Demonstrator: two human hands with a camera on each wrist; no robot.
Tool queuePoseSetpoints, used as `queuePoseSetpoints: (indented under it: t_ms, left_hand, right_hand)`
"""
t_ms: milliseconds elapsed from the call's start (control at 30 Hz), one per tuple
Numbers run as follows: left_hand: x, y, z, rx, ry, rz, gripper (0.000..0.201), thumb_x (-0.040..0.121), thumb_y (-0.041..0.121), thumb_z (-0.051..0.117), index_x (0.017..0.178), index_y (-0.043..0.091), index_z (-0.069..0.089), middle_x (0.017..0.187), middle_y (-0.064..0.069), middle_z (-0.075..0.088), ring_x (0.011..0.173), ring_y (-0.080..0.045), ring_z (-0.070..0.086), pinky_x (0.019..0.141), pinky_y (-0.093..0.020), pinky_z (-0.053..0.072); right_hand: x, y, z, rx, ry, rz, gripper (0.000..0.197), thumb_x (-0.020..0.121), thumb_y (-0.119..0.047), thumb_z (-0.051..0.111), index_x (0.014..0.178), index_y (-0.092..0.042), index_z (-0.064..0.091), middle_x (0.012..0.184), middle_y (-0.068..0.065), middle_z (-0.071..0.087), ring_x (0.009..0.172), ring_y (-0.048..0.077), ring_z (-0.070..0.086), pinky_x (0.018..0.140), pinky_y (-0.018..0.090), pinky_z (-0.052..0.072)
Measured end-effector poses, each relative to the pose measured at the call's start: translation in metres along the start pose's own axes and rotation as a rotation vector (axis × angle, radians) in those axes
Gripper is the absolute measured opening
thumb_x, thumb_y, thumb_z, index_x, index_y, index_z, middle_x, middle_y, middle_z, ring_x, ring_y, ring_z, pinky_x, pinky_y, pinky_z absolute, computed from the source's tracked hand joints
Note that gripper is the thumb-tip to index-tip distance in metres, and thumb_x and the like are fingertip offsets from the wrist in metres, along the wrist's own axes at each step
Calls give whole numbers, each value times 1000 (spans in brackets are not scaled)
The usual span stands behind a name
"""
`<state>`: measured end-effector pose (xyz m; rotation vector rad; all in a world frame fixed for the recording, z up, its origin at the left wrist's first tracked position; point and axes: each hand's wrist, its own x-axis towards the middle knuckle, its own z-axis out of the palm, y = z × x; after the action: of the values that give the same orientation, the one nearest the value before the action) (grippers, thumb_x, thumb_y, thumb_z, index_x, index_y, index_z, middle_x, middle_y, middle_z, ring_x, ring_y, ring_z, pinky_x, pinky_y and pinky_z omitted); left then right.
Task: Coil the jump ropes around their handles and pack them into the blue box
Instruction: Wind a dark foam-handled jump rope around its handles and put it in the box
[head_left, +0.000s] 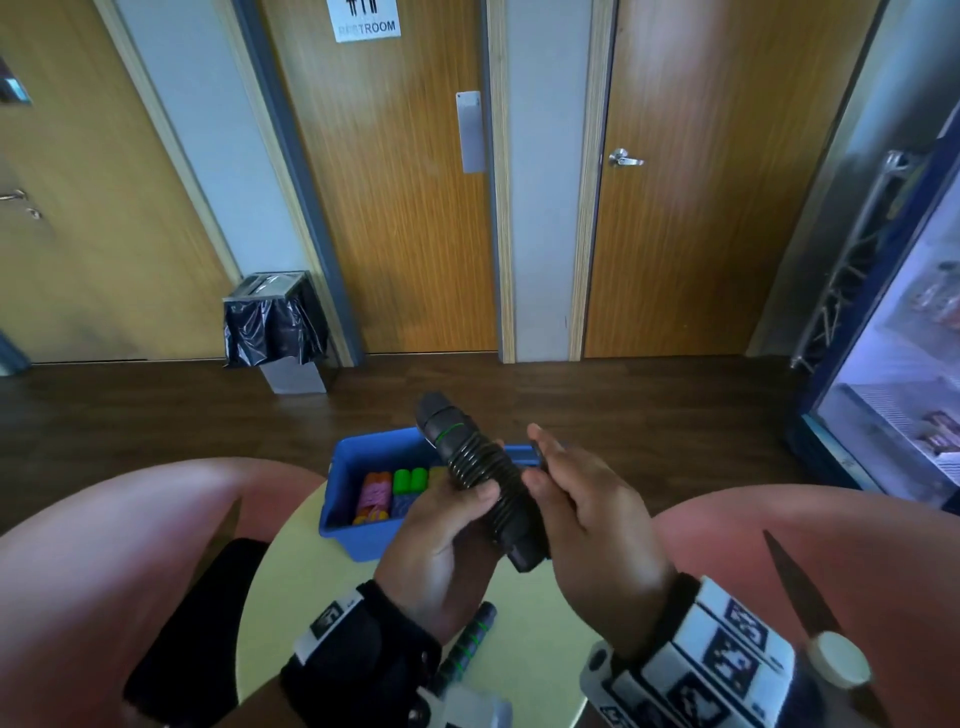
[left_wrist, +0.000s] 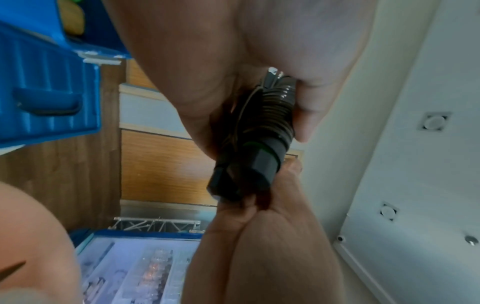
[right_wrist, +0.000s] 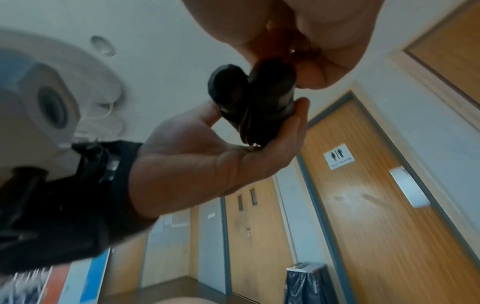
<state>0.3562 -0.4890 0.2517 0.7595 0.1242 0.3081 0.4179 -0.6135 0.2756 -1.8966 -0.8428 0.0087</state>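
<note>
Left hand: the left hand (head_left: 447, 525) is curling its fingers under and its thumb over the black plastic jump-rope handles wound with dark glossy cord (head_left: 480, 473), cradling the bundle so the coils are not slipping off.
Right hand: the right hand (head_left: 582, 499) is pressing against the bundle's right side with fingers curled; what the fingertips are pinching is hidden, though it is likely the cord's loose end being tucked in.
Bundle position: it is being held tilted, in the air, just in front of and above the blue plastic box (head_left: 363, 530), close enough to drop in once secured.
Blue box: it is sitting on the round pale-yellow table (head_left: 524, 660), already holding coiled pink, orange and green ropes (head_left: 395, 491) side by side.
Waiting item: another dark handle with green rings (head_left: 470, 642) is lying on the table near the left wrist, seemingly next in line.
Progress: the packing appears well along.
</note>
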Motion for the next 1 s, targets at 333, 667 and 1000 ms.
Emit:
queuePoseSetpoints:
  t_ms: [333,667,1000]
  left_hand:
    - [-5,-7,23,159,58,132,58,69,19,73,116,-6,49,94,-22,53,85,-34,56,73,-42,50]
    - [-6,-12,35,144,46,94,57,67,20,73,112,-6,50,95,-22,52,85,-33,54,77,-45,47]
    - [-8,-16,38,169,25,93,57,67,21,74,113,-4,50,88,-17,52,78,-29,57,67,-39,51]
  right_hand:
    - [-13,3,-18,2,-73,18,49,102,-22,48,150,-26,38,121,-10,61,114,0,53,84,1,35]
    - [-25,7,-20,335,136,93,38,91,-9,67,104,-42,54,80,-6,73,74,13,68,72,35,56]
    - [-31,11,-24,-34,137,-69,23,93,-24,56,107,-33,72,88,-18,68,84,0,64,71,14,48]
